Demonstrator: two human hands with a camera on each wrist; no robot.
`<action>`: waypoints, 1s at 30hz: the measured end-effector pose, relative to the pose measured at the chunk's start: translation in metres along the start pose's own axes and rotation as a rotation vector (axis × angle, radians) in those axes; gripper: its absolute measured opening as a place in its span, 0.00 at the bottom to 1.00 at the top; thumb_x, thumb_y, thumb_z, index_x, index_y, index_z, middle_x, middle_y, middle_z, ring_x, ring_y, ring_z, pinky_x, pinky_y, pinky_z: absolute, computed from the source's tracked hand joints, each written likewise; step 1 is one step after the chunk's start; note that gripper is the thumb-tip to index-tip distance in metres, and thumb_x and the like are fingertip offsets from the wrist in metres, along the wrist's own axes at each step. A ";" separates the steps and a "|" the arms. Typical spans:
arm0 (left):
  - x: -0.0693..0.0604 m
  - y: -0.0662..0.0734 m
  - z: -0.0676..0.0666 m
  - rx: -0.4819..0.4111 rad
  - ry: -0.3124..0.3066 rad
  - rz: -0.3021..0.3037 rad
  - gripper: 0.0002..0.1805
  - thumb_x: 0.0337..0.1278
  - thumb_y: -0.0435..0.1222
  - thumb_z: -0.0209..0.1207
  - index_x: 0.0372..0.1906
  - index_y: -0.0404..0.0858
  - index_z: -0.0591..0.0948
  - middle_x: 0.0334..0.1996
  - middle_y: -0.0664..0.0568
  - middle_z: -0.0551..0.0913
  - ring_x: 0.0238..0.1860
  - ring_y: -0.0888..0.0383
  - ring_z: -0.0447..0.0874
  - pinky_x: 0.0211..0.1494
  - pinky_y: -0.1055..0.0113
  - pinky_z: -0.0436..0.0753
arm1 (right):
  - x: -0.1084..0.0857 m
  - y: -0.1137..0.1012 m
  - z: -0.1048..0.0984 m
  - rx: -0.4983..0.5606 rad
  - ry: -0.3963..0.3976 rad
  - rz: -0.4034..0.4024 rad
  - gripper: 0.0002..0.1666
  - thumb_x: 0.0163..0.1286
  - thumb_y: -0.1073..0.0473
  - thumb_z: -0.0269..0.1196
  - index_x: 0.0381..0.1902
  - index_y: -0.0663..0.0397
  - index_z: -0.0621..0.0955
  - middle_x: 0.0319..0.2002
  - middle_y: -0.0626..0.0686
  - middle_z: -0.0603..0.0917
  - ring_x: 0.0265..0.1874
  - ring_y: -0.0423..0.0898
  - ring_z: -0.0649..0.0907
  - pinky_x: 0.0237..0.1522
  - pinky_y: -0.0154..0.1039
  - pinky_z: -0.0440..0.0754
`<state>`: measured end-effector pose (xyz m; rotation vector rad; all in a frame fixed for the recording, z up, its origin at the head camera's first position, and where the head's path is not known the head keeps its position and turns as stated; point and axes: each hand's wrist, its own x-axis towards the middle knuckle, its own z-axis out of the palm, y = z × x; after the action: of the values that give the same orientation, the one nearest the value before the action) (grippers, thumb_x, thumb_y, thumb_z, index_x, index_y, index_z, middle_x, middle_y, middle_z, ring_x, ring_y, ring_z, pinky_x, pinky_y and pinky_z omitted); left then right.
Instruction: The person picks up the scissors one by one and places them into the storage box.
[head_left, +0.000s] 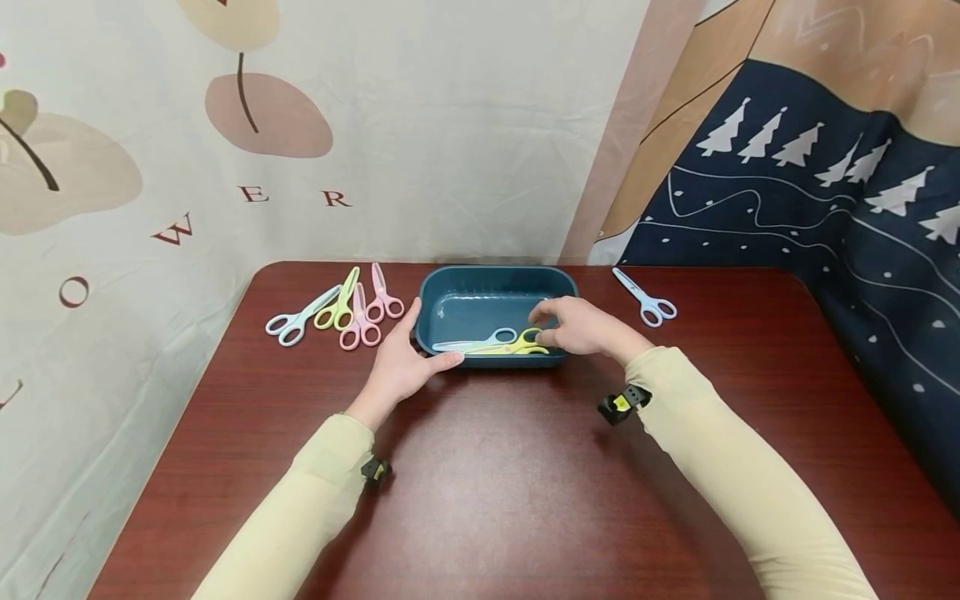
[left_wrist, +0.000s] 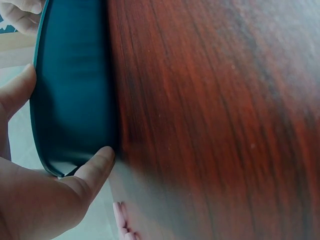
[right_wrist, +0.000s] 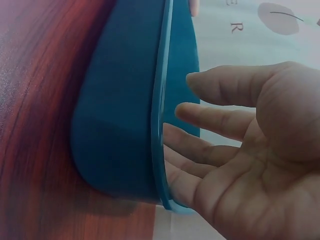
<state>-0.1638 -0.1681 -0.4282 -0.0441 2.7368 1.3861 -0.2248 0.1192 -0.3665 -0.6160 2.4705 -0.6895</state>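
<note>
A dark teal rectangular tray (head_left: 498,362) stands at the back middle of the table. Inside it, along the front wall, lie light blue scissors (head_left: 463,344) and yellow scissors (head_left: 517,347). My left hand (head_left: 400,364) spans the tray's front left corner, with thumb and fingers extended against its outside, as the left wrist view also shows. Over the right end of the tray is my right hand (head_left: 576,327), fingers reaching inside beside the yellow scissors' handles. In the right wrist view, its thumb and fingers (right_wrist: 215,120) are apart with nothing visible between them.
Left of the tray lie blue scissors (head_left: 302,316), green scissors (head_left: 339,302) and two pink scissors (head_left: 360,321), close together. Another pair of blue scissors (head_left: 646,298) lies to the right. Printed cloth (head_left: 465,133) hangs behind the table's back edge.
</note>
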 end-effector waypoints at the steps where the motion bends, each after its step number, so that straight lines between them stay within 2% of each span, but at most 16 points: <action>1: 0.000 0.000 0.000 -0.001 -0.001 0.000 0.62 0.51 0.49 0.77 0.84 0.39 0.51 0.81 0.40 0.58 0.79 0.45 0.59 0.79 0.50 0.62 | -0.001 0.000 0.000 0.004 0.007 -0.007 0.26 0.76 0.59 0.61 0.68 0.62 0.77 0.66 0.62 0.78 0.64 0.59 0.76 0.65 0.56 0.76; 7: 0.000 -0.001 0.000 0.001 -0.004 -0.009 0.62 0.51 0.50 0.76 0.84 0.40 0.50 0.81 0.40 0.58 0.79 0.44 0.59 0.79 0.49 0.62 | -0.009 0.003 0.000 0.043 0.062 -0.024 0.24 0.75 0.60 0.62 0.67 0.61 0.78 0.63 0.62 0.80 0.57 0.57 0.77 0.59 0.53 0.80; 14: 0.000 -0.001 0.000 -0.003 -0.008 -0.014 0.63 0.51 0.50 0.77 0.84 0.40 0.50 0.81 0.40 0.57 0.79 0.45 0.58 0.79 0.49 0.62 | -0.016 0.012 0.001 0.117 0.158 -0.063 0.22 0.74 0.64 0.62 0.64 0.62 0.80 0.57 0.64 0.83 0.46 0.54 0.85 0.45 0.45 0.84; 22: 0.000 -0.001 0.000 -0.004 -0.006 -0.006 0.63 0.51 0.49 0.77 0.84 0.40 0.50 0.81 0.41 0.57 0.79 0.45 0.59 0.79 0.50 0.63 | -0.023 0.022 0.003 0.187 0.296 -0.074 0.21 0.74 0.64 0.63 0.63 0.58 0.82 0.60 0.61 0.83 0.52 0.56 0.85 0.41 0.43 0.85; 26: 0.000 -0.001 0.000 -0.005 -0.006 -0.012 0.63 0.51 0.49 0.77 0.84 0.40 0.50 0.81 0.41 0.58 0.79 0.45 0.60 0.79 0.49 0.63 | -0.025 0.025 0.004 0.208 0.358 -0.074 0.20 0.74 0.65 0.62 0.62 0.61 0.81 0.60 0.62 0.82 0.53 0.58 0.85 0.44 0.44 0.85; 30: 0.000 -0.001 0.000 -0.005 -0.008 -0.014 0.63 0.51 0.49 0.77 0.84 0.40 0.50 0.81 0.40 0.58 0.78 0.45 0.60 0.78 0.49 0.63 | -0.026 0.030 0.005 0.236 0.417 -0.077 0.20 0.74 0.66 0.61 0.61 0.64 0.81 0.58 0.64 0.82 0.51 0.58 0.86 0.45 0.41 0.83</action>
<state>-0.1635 -0.1687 -0.4286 -0.0577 2.7215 1.3864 -0.2103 0.1546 -0.3780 -0.5193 2.6866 -1.2259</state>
